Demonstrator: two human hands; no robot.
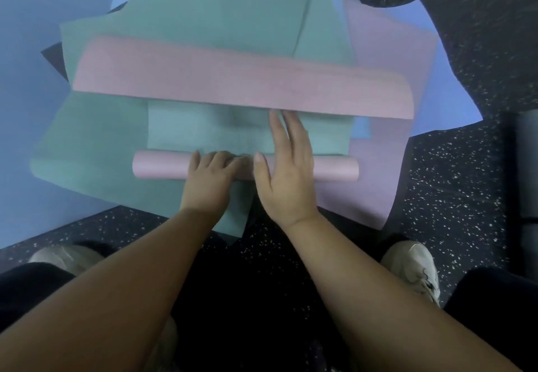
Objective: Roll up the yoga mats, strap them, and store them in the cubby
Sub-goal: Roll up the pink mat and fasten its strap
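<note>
The pink roll [163,167] lies crosswise on a heap of flat mats on the floor, just in front of the person's knees. The left hand [208,181] curls its fingers over the top of the roll near its middle, a closed grip pressing on it. The right hand [286,167] lies beside it with straight, spread fingers, palm on the roll, fingertips reaching forward over the teal mat [203,130] toward the edge of a pink flap [238,80]. That flap arches above the teal mat farther out, its right end curling downward. Whether the flap and the roll are one mat I cannot tell. More teal mats, a lilac mat [387,51] and blue mats [23,80] spread beneath. The speckled floor [454,173] surrounds the heap; pale shoes [413,266] show at both sides.
</note>
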